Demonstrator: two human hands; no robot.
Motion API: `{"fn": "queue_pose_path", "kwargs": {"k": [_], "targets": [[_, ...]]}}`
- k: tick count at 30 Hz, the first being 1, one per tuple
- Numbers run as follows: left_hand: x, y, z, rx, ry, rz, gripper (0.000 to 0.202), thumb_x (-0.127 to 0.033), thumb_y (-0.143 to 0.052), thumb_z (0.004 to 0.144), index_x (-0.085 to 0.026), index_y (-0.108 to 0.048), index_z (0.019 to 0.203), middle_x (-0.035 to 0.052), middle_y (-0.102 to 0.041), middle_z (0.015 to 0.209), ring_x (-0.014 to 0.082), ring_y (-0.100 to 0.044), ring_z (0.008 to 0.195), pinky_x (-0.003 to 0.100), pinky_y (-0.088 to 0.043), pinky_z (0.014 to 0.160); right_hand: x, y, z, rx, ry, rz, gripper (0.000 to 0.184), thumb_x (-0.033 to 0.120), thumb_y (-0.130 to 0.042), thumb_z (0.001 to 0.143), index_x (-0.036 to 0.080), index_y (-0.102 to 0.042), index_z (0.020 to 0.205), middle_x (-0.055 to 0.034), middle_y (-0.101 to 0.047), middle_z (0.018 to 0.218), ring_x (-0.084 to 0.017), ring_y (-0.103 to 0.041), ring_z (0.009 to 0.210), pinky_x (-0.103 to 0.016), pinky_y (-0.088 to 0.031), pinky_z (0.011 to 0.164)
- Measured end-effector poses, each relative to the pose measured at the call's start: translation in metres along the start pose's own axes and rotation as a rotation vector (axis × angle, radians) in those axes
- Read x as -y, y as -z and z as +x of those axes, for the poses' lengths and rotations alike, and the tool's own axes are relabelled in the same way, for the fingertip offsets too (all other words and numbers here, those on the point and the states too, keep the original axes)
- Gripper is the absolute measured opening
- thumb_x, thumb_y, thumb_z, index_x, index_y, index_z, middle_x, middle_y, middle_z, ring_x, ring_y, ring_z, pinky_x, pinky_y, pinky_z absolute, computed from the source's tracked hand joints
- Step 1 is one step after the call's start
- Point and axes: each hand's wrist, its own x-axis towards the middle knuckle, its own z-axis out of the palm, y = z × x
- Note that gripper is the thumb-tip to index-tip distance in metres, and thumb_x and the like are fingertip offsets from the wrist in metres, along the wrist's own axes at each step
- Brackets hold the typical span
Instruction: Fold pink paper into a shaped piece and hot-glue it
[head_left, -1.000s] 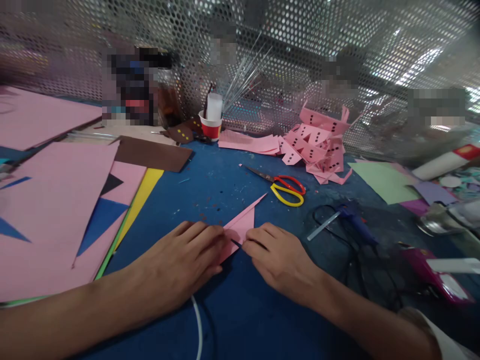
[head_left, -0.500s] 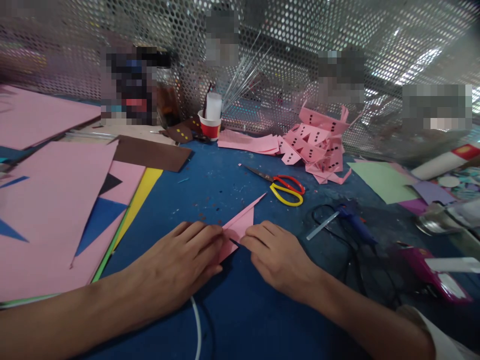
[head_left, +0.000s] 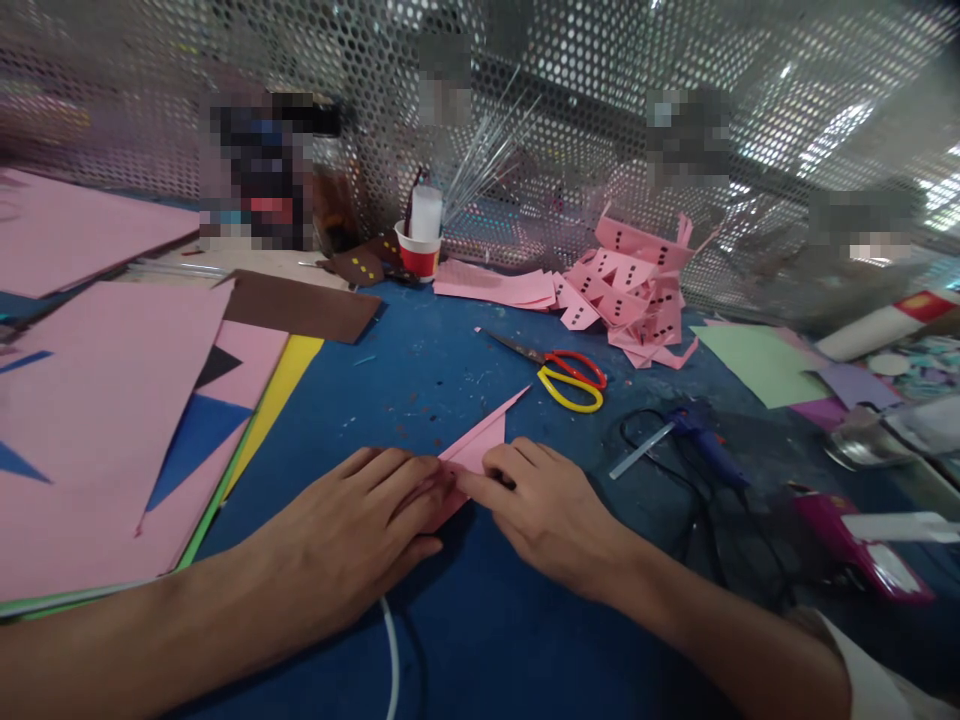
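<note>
A folded piece of pink paper [head_left: 487, 443] lies on the blue table, its narrow point aimed up and to the right. My left hand [head_left: 386, 500] rests over its left end, fingers closed together and holding it down; they cover much of that end. From the right, my right hand [head_left: 544, 500] reaches in with curled fingers, its index finger pressing the paper's crease beside my left fingertips. Just beyond the paper's tip are scissors [head_left: 555, 372] with one red and one yellow handle, blades pointing away to the left.
Large pink sheets [head_left: 97, 400] with blue and yellow ones are stacked on the left, near brown paper [head_left: 300, 308]. Behind stand a paper cup [head_left: 418, 252] and dotted pink cutouts [head_left: 630, 285]. A blue glue gun [head_left: 705, 440] and magenta device [head_left: 859, 545] lie right. A white cable [head_left: 392, 660] runs in front.
My right index finger has slid left along the pink paper to my left fingertips. My left hand stays nearly still on the paper.
</note>
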Motion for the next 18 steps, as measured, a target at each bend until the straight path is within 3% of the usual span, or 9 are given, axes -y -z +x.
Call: {"fn": "queue_pose_path", "kwargs": {"k": [18], "targets": [[0.0002,-0.0029,-0.0022,0.032,0.004,-0.012,0.029,-0.031,-0.054,0.099,-0.016,-0.059,0.123,0.0105,-0.068,0.115,0.0292,-0.060,0.104,0.043,-0.049,0.082,0.0023,0.0017,0.0069,0.063,-0.030,0.020,0.033,0.016,-0.044,0.101,0.021,-0.055,0.132,-0.0068,-0.059,0.103,-0.022,-0.046,0.090,-0.036,-0.040,0.075]]}}
